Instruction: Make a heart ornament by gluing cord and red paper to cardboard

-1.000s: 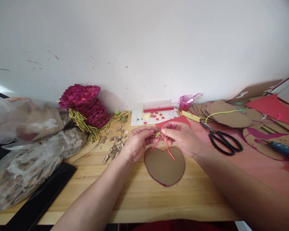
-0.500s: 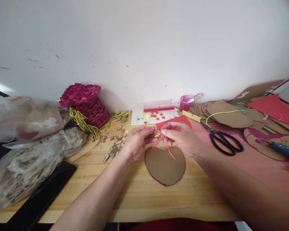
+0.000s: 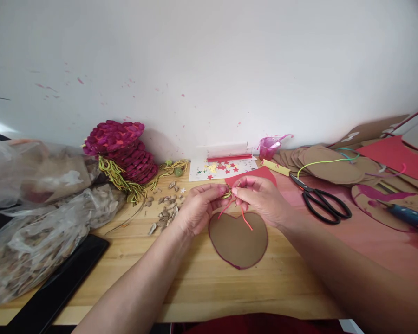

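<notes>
In the head view, the only one I have, my left hand and right hand are close together in front of me, tips almost meeting. Between them sits a small bunch of cords, olive-yellow strands mostly. My left thumb and fingers are pinched on it, and my right fingertips close on its other side; which strand each one grips is too small to tell. An orange cord end hangs below my right fingers, and a pinkish end hangs below my left.

Just under my hands, nearer to me, a heart-shaped cardboard with a purple edge lies flat on the table. Beyond my fingers are a piece of red paper and a white sheet scattered with little stars. To the right of my right hand are the black-handled scissors and, farther out, a blue tool. Brown shell-like pieces lie left of my left hand.

I'd judge this as fine fingertip work, gathering or knotting the strands. The next move seems to call for a steady left pinch while the right works the strand, with the loose ends kept from tangling.
</notes>
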Action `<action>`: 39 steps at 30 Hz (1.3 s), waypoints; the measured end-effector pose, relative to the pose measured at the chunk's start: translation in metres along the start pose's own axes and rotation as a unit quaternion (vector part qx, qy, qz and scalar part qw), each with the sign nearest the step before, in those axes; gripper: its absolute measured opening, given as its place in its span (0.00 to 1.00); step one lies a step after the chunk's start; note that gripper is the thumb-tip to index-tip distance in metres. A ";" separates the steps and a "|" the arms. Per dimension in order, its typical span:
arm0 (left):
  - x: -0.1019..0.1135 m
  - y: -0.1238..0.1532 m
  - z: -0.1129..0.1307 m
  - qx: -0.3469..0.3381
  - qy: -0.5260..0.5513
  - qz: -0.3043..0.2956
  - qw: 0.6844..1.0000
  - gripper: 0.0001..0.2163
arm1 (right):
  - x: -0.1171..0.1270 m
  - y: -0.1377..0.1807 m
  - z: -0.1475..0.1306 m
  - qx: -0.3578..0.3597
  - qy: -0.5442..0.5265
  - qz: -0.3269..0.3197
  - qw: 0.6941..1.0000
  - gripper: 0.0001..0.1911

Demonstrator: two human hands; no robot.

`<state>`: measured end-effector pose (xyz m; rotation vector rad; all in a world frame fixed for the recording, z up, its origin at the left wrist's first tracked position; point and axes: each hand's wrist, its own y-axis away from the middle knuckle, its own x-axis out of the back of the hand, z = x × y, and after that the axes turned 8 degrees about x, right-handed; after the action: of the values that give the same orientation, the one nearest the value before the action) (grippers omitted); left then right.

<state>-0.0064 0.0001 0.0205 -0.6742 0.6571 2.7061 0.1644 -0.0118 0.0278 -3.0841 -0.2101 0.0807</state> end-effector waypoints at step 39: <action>0.002 -0.001 0.000 -0.086 -0.112 -0.016 0.990 0.12 | 0.001 0.002 0.002 0.071 0.093 0.019 0.993 0.06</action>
<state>-0.0083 0.0011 0.0194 -0.4054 0.3596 2.7748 0.1651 -0.0139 0.0259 -2.9298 -0.1308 -0.1825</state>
